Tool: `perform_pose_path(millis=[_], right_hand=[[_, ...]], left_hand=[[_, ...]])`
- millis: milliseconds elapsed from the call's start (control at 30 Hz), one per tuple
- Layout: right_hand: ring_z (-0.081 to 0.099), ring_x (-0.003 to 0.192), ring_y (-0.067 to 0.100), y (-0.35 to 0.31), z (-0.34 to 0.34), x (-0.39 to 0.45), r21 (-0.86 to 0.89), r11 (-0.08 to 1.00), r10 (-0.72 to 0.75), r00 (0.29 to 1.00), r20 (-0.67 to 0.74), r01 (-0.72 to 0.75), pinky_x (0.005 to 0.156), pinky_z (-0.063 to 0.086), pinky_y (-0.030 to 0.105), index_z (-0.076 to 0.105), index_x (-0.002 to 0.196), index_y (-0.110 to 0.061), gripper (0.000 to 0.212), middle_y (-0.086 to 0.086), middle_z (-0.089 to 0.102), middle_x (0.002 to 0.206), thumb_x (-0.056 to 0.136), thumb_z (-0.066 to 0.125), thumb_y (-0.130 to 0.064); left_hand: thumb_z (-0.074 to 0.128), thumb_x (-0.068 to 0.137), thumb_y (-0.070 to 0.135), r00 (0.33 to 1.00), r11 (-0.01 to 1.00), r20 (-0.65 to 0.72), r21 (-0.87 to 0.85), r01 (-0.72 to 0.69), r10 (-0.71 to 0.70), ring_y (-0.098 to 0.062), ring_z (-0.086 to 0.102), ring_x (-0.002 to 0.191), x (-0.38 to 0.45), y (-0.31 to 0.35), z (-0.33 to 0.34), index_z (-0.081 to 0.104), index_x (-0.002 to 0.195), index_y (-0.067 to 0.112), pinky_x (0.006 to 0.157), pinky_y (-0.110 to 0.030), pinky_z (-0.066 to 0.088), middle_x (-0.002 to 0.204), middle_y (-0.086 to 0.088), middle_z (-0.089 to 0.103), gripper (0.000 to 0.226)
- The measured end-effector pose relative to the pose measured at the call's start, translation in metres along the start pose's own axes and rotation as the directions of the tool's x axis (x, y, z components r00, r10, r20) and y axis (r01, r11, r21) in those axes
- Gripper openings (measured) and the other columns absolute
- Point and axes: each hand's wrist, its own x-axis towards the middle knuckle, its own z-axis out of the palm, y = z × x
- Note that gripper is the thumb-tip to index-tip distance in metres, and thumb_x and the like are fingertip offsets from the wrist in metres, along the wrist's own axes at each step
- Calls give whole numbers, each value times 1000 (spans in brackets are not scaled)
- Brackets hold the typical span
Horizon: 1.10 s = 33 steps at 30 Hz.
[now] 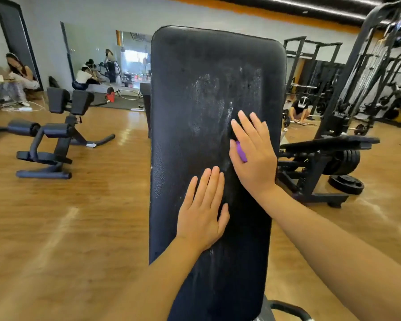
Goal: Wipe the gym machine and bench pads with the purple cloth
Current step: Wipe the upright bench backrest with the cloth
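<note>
A long black bench pad point(195, 93) rises tilted up and away from me in the middle of the view, with pale streaks on its surface. My right hand point(252, 156) presses flat on the pad's right side, over the purple cloth point(241, 152); only a small purple fold shows between thumb and fingers. My left hand point(202, 212) lies flat on the pad lower down, fingers together, holding nothing.
A black back-extension machine point(56, 135) stands on the wooden floor at left. A plate-loaded machine point(322, 163) with weight plates sits at right, a cable tower point(368, 66) behind it. People sit or crouch by the far mirror wall and racks.
</note>
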Motion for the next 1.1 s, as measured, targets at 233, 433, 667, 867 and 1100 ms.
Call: perform_pose_path(millis=[233, 433, 667, 867, 1100], right_hand=[[30, 145, 31, -16, -27, -85, -26, 1000, -2, 973, 229, 8, 119, 26, 47, 37, 146, -10, 49, 9, 41, 151, 101, 53, -24], [26, 147, 27, -21, -34, -75, -101, 995, 29, 950, 312, 2, 120, 24, 47, 35, 148, -16, 50, 6, 35, 155, 100, 51, -24], [27, 146, 25, -38, -20, -83, -68, 971, 238, 948, 210, -229, 123, 15, 42, 39, 145, -19, 42, 5, 36, 153, 105, 43, -28], [34, 142, 32, -20, -14, -29, -64, 982, 183, 976, 118, -177, 119, 23, 52, 44, 142, -14, 44, 12, 40, 150, 100, 55, -13], [40, 139, 37, 5, 6, 84, 5, 929, 365, 916, -165, -370, 119, 27, 49, 57, 135, -5, 37, 17, 50, 144, 99, 54, -12]], left_hand=[[44, 97, 34, 994, 994, -25, -23, -111, 110, -25, 32, 144, 31, -37, -34, 51, 143, 10, 117, -42, 20, 154, -11, 43, 52], [42, 101, 38, 998, 998, 0, -6, -68, 68, -26, 14, 153, 69, -50, -36, 31, 156, 8, 125, -44, 5, 164, -13, 20, 63], [32, 101, 39, 994, 993, 9, 56, -108, 107, -25, -1, 155, 66, -52, -27, 17, 157, 9, 125, -45, -1, 163, -13, 15, 65], [36, 97, 37, 994, 993, -10, 61, -104, 105, -23, -2, 154, 65, -53, -25, 20, 156, 8, 125, -45, 1, 161, -14, 20, 67], [37, 95, 37, 994, 992, -13, 64, -104, 105, -24, 1, 155, 63, -52, -25, 21, 155, 9, 125, -46, 3, 160, -14, 22, 68]])
